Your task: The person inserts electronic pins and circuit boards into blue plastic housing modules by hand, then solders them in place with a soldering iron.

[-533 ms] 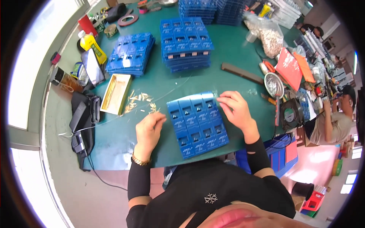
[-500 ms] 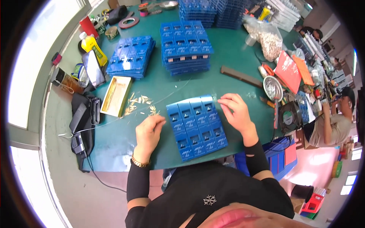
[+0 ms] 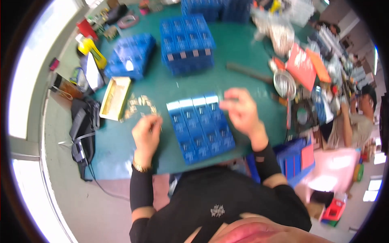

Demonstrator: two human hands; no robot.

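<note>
A blue panel (image 3: pixel 202 131) with rows of small rectangular openings lies flat before me, its far edge shiny. Just off its left side is my left hand (image 3: pixel 146 133), thumb and fingers pressed together. Any small thing in that pinch is too blurred to make out. My right hand (image 3: pixel 242 113) hovers at the panel's far right corner, smeared by motion; whether its fingertips touch the panel or hold anything does not show. Small pale slivers (image 3: pixel 139 106) are scattered beyond my left hand, beside a shallow yellowish box (image 3: pixel 115 99).
Stacks of blue panels stand farther back, one tall (image 3: pixel 188 44) and one low (image 3: pixel 129 54). A dark bar (image 3: pixel 249 73) and a round strainer-like tool (image 3: pixel 285 85) lie to the right. A black bag (image 3: pixel 83 125) hangs over the left edge. Another person (image 3: pixel 352 121) sits far right.
The whole view has shifted, so the table's things appear farther left and slightly higher. My left hand has drawn slightly away from the panel. My right hand has become blurred near the far right corner.
</note>
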